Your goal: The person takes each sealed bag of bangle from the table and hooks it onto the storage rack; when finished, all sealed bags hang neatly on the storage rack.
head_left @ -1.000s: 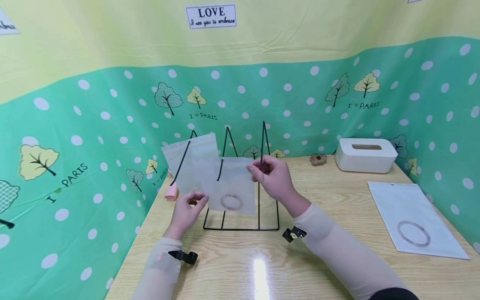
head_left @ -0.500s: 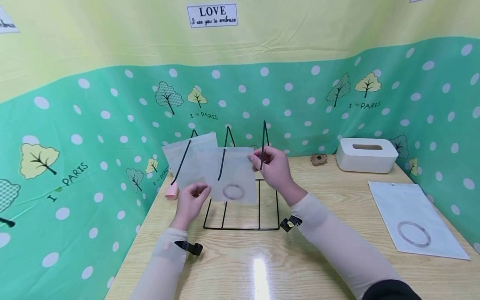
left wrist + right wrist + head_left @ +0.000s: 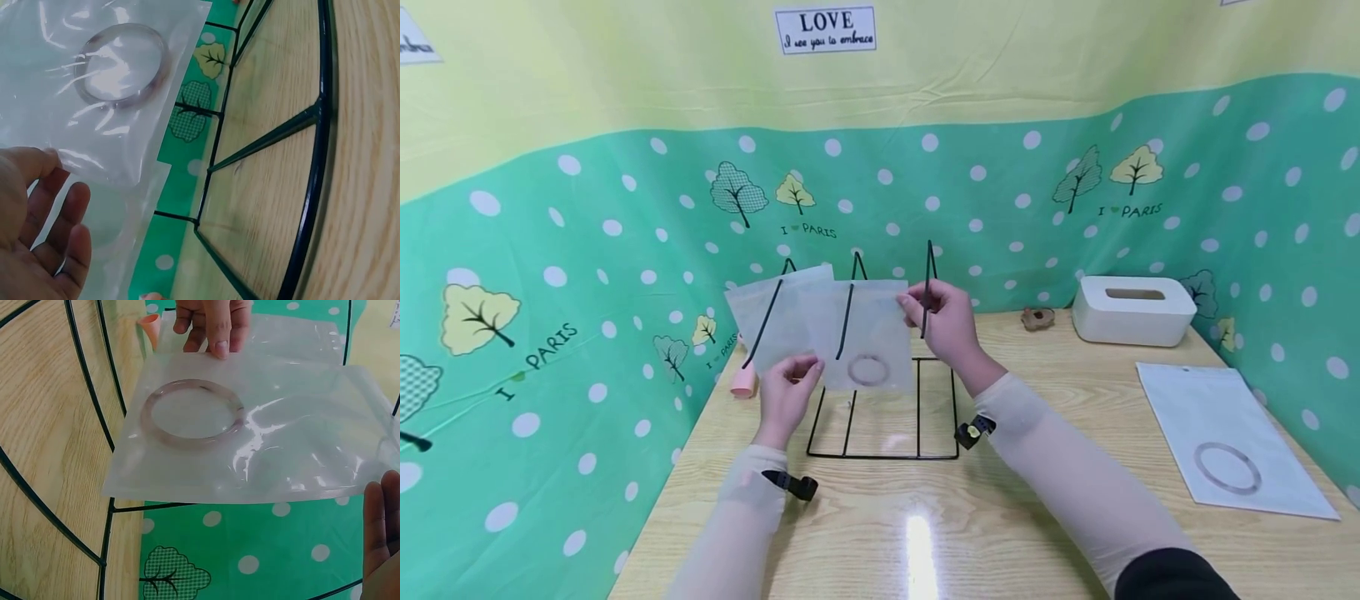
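A clear zip bag (image 3: 868,321) with a pale purplish bangle (image 3: 147,419) inside is held up at the black wire display rack (image 3: 887,457). The middle prong's lower end shows in front of this bag, and its upper part rises above the bag's top edge. At the bag's lower left corner, my left hand (image 3: 787,400) pinches the plastic. My right hand (image 3: 951,325) holds the upper right corner, behind the right prong. A second clear bag (image 3: 760,321) hangs tilted on the left prong, partly covered by the first.
A white tissue box (image 3: 1133,323) stands at the back right, with a small brown object (image 3: 1037,319) beside it. Another white bag (image 3: 1195,408) with a ring lies flat on the right. A pink cone-shaped thing (image 3: 743,382) sits behind the rack's left side.
Both hands have risen with the bag, which has slid up and back along the middle prong. Its top edge is now nearer the prong's bend. The hanging bag stays put.
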Available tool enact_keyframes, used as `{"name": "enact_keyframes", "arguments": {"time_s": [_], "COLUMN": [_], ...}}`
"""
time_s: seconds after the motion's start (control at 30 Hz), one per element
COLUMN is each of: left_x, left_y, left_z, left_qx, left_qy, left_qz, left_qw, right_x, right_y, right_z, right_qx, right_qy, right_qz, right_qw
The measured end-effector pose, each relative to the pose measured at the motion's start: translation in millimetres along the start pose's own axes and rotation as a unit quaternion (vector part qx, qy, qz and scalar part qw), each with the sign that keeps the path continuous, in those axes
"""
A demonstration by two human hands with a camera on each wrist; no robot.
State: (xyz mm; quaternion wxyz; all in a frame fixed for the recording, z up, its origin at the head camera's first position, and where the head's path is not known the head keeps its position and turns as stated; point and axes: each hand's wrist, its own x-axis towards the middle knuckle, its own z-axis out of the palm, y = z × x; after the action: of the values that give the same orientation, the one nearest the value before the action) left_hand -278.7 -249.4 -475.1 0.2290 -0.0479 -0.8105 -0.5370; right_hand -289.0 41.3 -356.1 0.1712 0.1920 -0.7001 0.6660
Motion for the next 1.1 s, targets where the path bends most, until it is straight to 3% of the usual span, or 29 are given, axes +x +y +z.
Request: {"name": "enact_keyframes", "arguments": {"time_s": [0.5, 0.73, 1.1], "left_x": [11.8, 17.5, 20.2], "left_y": [0.4, 3.1, 3.7], "left_z": [10.2, 13.6, 17.0], "left_qx": [-0.012, -0.023, -0.022], "left_qy": [0.006, 0.008, 0.013], "left_qz": [-0.049, -0.065, -0.073], "left_qw": [0.9987, 0.9976, 0.9970], "right_x": [15, 30, 33], "right_y": [3, 39, 38], "right_z": [-2, -1, -2], "right_qx": [0.008, 0.001, -0.013], "right_qy": [0.005, 0.013, 0.014], "right_qz": [0.005, -0.006, 0.012], "right_qw": [1.000, 1.000, 1.000]}}
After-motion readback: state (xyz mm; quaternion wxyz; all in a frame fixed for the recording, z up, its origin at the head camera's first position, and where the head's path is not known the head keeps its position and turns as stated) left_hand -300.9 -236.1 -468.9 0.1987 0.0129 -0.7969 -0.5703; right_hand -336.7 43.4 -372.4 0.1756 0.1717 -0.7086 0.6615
